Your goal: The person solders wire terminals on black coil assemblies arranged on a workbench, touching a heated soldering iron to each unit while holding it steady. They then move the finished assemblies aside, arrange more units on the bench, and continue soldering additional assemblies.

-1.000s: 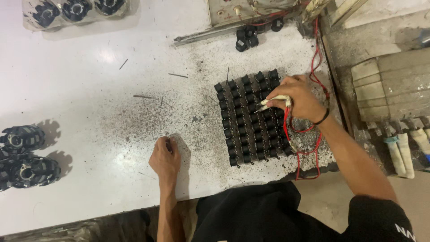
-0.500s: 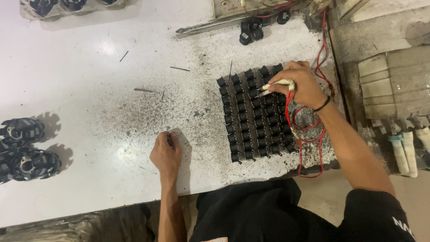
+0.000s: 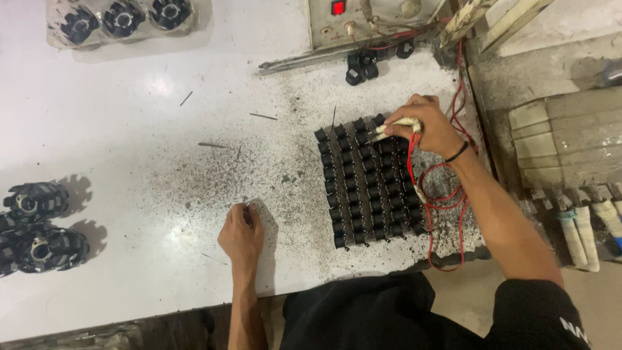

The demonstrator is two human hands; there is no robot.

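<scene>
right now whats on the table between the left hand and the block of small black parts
In the head view, only bare white tabletop peppered with dark specks separates the left hand from the grid of black parts; nothing else lies there.

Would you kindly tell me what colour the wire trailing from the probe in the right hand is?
Red: the wire loops beside the right hand, clearest in the head view.

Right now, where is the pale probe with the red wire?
In the head view, the probe sits in the right hand, right of centre, its tip on the grid of black parts.
</scene>
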